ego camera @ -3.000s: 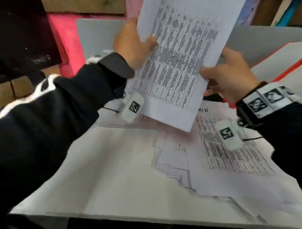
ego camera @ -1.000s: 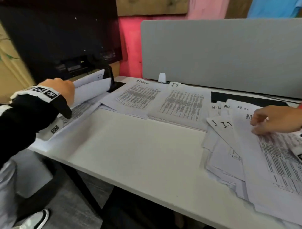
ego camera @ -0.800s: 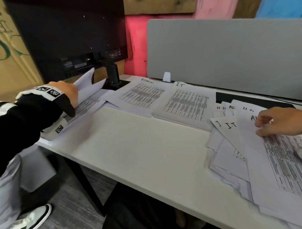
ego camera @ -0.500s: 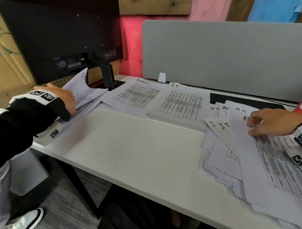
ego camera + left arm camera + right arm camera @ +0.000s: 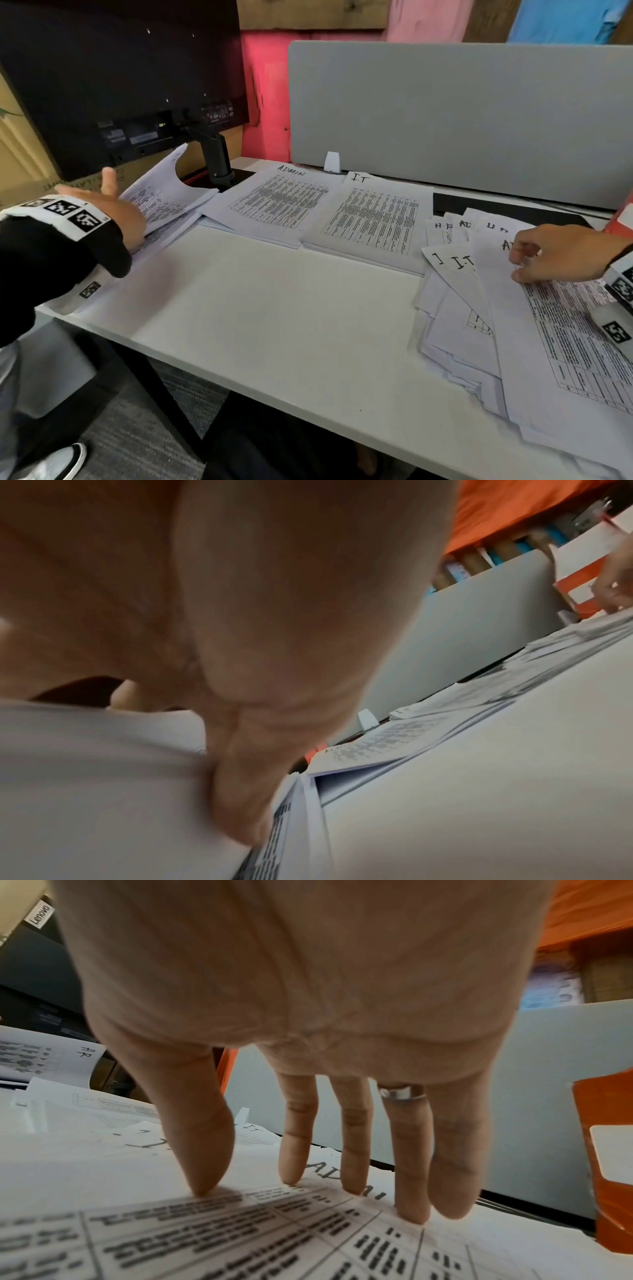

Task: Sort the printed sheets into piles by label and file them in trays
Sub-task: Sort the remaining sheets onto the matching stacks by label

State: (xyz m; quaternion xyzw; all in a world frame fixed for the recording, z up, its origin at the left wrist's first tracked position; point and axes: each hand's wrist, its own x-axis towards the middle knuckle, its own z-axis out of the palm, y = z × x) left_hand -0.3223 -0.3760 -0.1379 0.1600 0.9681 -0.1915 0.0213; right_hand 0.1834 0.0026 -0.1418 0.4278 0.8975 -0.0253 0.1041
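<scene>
Three sorted piles of printed sheets lie along the back of the white desk (image 5: 291, 325): a left pile (image 5: 164, 205), the ADMIN pile (image 5: 281, 205) and the IT pile (image 5: 373, 219). My left hand (image 5: 130, 212) rests flat on the left pile, thumb up, fingers straight; the top sheet's far end curls upward. In the left wrist view one finger (image 5: 240, 791) presses the paper. My right hand (image 5: 520, 260) touches with straight fingertips (image 5: 202, 1183) the top ADMIN sheet (image 5: 555, 342) of the loose fanned heap at right. A sheet marked HR (image 5: 82, 1053) shows at far left.
A dark monitor (image 5: 120, 85) on its stand (image 5: 215, 161) rises behind the left pile. A grey divider panel (image 5: 462, 120) runs along the desk's back edge. An orange-red tray (image 5: 621, 219) stands at the far right. The desk's left edge drops to the floor.
Three seconds ago both hands held a sheet up. Since then the left hand has laid it on the left pile and flattened out; the right hand stays on the loose heap.
</scene>
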